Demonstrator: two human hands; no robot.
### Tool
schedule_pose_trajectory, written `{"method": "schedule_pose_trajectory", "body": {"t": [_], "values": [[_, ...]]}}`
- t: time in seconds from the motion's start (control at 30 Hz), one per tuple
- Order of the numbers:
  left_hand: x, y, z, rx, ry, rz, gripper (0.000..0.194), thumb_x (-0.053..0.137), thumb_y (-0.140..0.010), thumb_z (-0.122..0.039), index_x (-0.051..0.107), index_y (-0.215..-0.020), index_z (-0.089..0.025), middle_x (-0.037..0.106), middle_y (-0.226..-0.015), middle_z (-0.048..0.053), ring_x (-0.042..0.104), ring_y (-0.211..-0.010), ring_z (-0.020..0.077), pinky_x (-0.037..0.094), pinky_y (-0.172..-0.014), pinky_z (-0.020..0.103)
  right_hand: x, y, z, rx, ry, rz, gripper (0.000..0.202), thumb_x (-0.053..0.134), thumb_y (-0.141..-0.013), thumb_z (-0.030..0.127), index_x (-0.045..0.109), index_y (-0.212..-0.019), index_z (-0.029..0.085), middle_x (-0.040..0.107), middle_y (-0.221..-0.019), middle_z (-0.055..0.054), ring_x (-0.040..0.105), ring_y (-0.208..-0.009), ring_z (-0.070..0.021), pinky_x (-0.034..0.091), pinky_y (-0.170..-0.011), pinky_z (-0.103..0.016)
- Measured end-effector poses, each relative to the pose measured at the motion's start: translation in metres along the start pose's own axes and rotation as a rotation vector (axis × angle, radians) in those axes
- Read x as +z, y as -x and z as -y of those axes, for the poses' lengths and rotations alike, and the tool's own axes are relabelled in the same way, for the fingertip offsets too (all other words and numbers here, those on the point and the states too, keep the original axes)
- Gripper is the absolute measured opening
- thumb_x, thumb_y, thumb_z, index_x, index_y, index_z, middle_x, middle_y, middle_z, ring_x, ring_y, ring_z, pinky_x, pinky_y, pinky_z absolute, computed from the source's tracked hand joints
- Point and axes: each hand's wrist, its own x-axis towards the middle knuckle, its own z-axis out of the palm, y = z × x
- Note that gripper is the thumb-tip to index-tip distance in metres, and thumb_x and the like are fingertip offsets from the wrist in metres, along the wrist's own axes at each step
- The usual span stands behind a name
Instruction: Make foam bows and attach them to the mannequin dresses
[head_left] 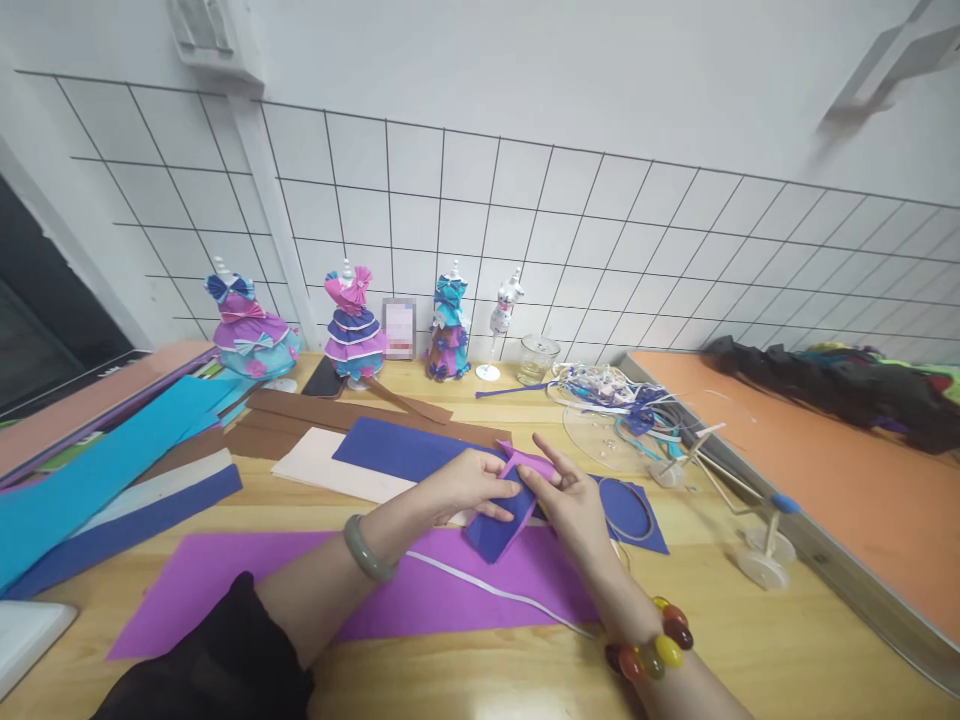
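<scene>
A folded piece of purple and blue crepe paper point(501, 527) is held between both hands above the table. My left hand point(476, 485) pinches its left side, fingers bent over the blue face. On the other side, my right hand point(574, 500) grips the pinched upper edge with its thumb in front, while the index finger points up and away. Beneath the hands lies a wide purple sheet point(255, 580) with a thin white strip point(480, 585) across it. A blue sheet point(405, 450) lies just behind, and a blue piece with a ring point(628, 510) is at the right.
Small dress forms in layered paper dresses point(255, 335) and a bare white form point(504, 315) stand along the gridded wall. Brown strips point(300, 415) and turquoise sheets point(112, 470) lie left. Right are a glass jar point(538, 358), tangled ribbons point(607, 385), a wheeled frame point(765, 555) and an orange tray point(825, 480).
</scene>
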Motion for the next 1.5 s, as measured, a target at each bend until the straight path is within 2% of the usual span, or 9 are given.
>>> {"method": "schedule_pose_trajectory", "body": {"t": [0.23, 0.33, 0.47, 0.57, 0.67, 0.9, 1.13, 1.33, 1.5], "values": [[-0.005, -0.002, -0.001, -0.002, -0.053, -0.018, 0.029, 0.071, -0.058, -0.033, 0.063, -0.074, -0.01, 0.061, -0.073, 0.005, 0.058, -0.068, 0.0119, 0.051, -0.064, 0.026, -0.01, -0.009, 0.003, -0.017, 0.092, 0.058, 0.068, 0.062, -0.07, 0.04, 0.037, -0.128, 0.013, 0.065, -0.068, -0.002, 0.058, -0.058, -0.0141, 0.045, -0.059, -0.028], [-0.011, -0.001, -0.007, 0.049, -0.029, 0.021, 0.027, 0.068, -0.063, -0.032, 0.063, -0.078, -0.01, 0.062, -0.079, 0.006, 0.059, -0.071, 0.0123, 0.051, -0.065, 0.026, -0.029, -0.019, 0.008, -0.085, 0.399, -0.01, 0.053, 0.053, -0.075, 0.045, 0.049, -0.115, 0.011, 0.066, -0.074, -0.007, 0.061, -0.066, -0.0181, 0.045, -0.063, -0.03], [-0.021, 0.002, -0.015, 0.139, 0.01, 0.049, 0.028, 0.066, -0.067, -0.028, 0.062, -0.089, -0.011, 0.061, -0.091, 0.008, 0.059, -0.078, 0.0135, 0.052, -0.068, 0.026, -0.054, -0.027, 0.014, -0.124, 1.024, -0.096, 0.032, 0.049, -0.075, 0.04, 0.063, -0.09, 0.015, 0.067, -0.08, -0.01, 0.061, -0.074, -0.0222, 0.041, -0.062, -0.029], [-0.026, 0.002, -0.02, 0.2, 0.041, 0.011, 0.029, 0.065, -0.069, -0.026, 0.061, -0.095, -0.012, 0.061, -0.094, 0.008, 0.058, -0.079, 0.013, 0.052, -0.067, 0.025, -0.059, -0.024, 0.015, -0.04, 1.323, 0.014, 0.025, 0.05, -0.074, 0.038, 0.065, -0.075, 0.018, 0.067, -0.071, -0.008, 0.061, -0.068, -0.0213, 0.036, -0.055, -0.027], [-0.029, 0.0, -0.022, 0.258, 0.06, -0.03, 0.031, 0.064, -0.07, -0.025, 0.06, -0.099, -0.014, 0.06, -0.098, 0.008, 0.058, -0.082, 0.0132, 0.053, -0.066, 0.025, -0.052, -0.018, 0.013, -0.013, 1.414, 0.092, 0.024, 0.051, -0.073, 0.039, 0.064, -0.077, 0.019, 0.066, -0.072, -0.007, 0.059, -0.064, -0.0197, 0.032, -0.051, -0.025], [-0.03, -0.001, -0.021, 0.335, 0.004, -0.075, 0.04, 0.063, -0.071, -0.025, 0.055, -0.109, -0.016, 0.059, -0.105, 0.01, 0.057, -0.089, 0.0169, 0.053, -0.067, 0.027, -0.035, -0.013, 0.001, 0.012, 1.43, 0.222, 0.029, 0.052, -0.073, 0.033, 0.062, -0.097, 0.019, 0.066, -0.08, -0.009, 0.06, -0.071, -0.0206, 0.033, -0.054, -0.024], [-0.032, -0.002, -0.021, 0.34, -0.019, -0.087, 0.043, 0.063, -0.071, -0.025, 0.053, -0.112, -0.017, 0.059, -0.107, 0.011, 0.058, -0.088, 0.0173, 0.054, -0.066, 0.027, -0.038, -0.015, 0.002, -0.007, 1.344, 0.203, 0.018, 0.046, -0.076, 0.026, 0.061, -0.07, 0.018, 0.065, -0.068, -0.009, 0.06, -0.066, -0.0197, 0.033, -0.054, -0.025], [-0.038, -0.004, -0.021, 0.337, -0.032, -0.111, 0.046, 0.063, -0.071, -0.025, 0.052, -0.115, -0.017, 0.058, -0.109, 0.012, 0.059, -0.09, 0.0193, 0.054, -0.065, 0.027, -0.04, -0.018, 0.015, 0.089, 0.859, 0.163, 0.023, 0.039, -0.081, 0.039, 0.051, -0.08, 0.019, 0.055, -0.05, 0.001, 0.052, -0.045, -0.0153, 0.035, -0.044, -0.024], [-0.042, -0.004, -0.022, 0.319, -0.045, -0.169, 0.046, 0.065, -0.069, -0.026, 0.053, -0.112, -0.016, 0.057, -0.111, 0.012, 0.06, -0.088, 0.0187, 0.055, -0.064, 0.026, -0.032, -0.01, 0.03, -0.056, 0.669, 0.245, 0.032, 0.044, -0.079, 0.048, 0.053, -0.069, 0.018, 0.042, -0.051, 0.004, 0.038, -0.045, -0.0097, 0.028, -0.042, -0.021]]}}
